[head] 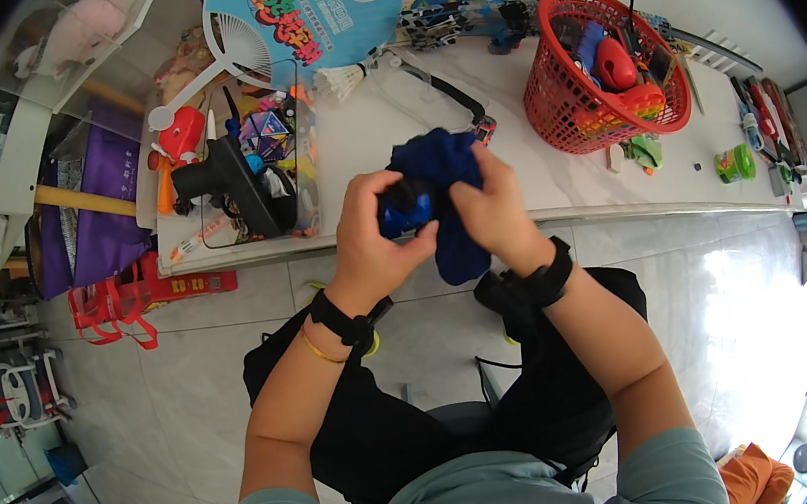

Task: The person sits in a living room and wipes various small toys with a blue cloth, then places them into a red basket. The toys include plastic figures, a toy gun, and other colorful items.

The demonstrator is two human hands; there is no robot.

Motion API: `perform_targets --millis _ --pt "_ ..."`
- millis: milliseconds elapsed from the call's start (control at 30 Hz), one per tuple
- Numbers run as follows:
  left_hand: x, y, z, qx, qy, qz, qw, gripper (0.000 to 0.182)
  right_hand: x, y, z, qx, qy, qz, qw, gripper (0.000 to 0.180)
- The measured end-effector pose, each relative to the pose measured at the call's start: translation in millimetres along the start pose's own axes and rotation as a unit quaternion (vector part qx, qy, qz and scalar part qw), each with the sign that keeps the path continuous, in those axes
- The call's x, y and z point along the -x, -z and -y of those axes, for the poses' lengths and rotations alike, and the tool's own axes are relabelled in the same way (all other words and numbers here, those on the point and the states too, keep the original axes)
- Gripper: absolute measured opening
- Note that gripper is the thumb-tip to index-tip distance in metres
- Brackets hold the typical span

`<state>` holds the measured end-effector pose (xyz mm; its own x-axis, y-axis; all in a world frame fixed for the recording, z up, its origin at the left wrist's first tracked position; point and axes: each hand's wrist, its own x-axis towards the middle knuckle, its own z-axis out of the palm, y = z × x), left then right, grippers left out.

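Note:
My left hand (376,233) grips a small shiny blue and black object (404,210) between thumb and fingers; its exact kind cannot be told. In my right hand (493,211) is a dark blue cloth (442,164), pinched by thumb and fingers. The cloth lies against the right side of the blue object, and part of it hangs down past the table edge. Both hands are held up near the front edge of the white table (359,136). Each wrist wears a black strap.
A clear bin (304,181) of toys with a black toy pistol (244,188) stands left. A red plastic basket (551,98) of toys is at right. Behind are a blue hand fan (313,6), a shuttlecock (344,79) and a black strap (447,88). A green tub (734,164) sits far right.

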<state>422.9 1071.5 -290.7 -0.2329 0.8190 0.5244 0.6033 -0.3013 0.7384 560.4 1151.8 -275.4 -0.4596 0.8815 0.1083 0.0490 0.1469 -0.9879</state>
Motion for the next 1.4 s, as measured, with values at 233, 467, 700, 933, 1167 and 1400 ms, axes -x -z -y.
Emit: perform_targets --millis 233,467,700,933,1167,1400 --pt "-2.4 7.0 8.7 0.148 0.116 -0.042 0.981 0.052 -12.9 35.5 12.2 -0.471 -0.233 0.111 0.843 0.038" --pt "-0.6 4.5 -0.4 0.034 0.067 0.003 0.997 0.055 5.8 2.5 11.3 -0.293 -0.151 0.132 0.935 0.038" --pt "-2.5 6.8 1.2 -0.050 -0.057 0.010 0.997 0.059 4.0 -6.3 -4.8 -0.085 -0.001 0.063 0.994 0.031" --pt "-0.7 5.6 5.9 0.184 0.120 -0.017 0.975 0.053 -16.3 20.5 12.7 -0.339 -0.237 0.041 0.910 0.032" --pt "0.6 6.1 8.7 0.127 0.124 0.043 0.983 0.054 -1.7 9.8 11.5 -0.282 -0.172 0.162 0.930 0.037" --pt "-0.8 11.3 3.6 0.099 0.098 0.064 0.988 0.056 -3.7 9.0 8.9 -0.325 -0.220 0.155 0.907 0.036"
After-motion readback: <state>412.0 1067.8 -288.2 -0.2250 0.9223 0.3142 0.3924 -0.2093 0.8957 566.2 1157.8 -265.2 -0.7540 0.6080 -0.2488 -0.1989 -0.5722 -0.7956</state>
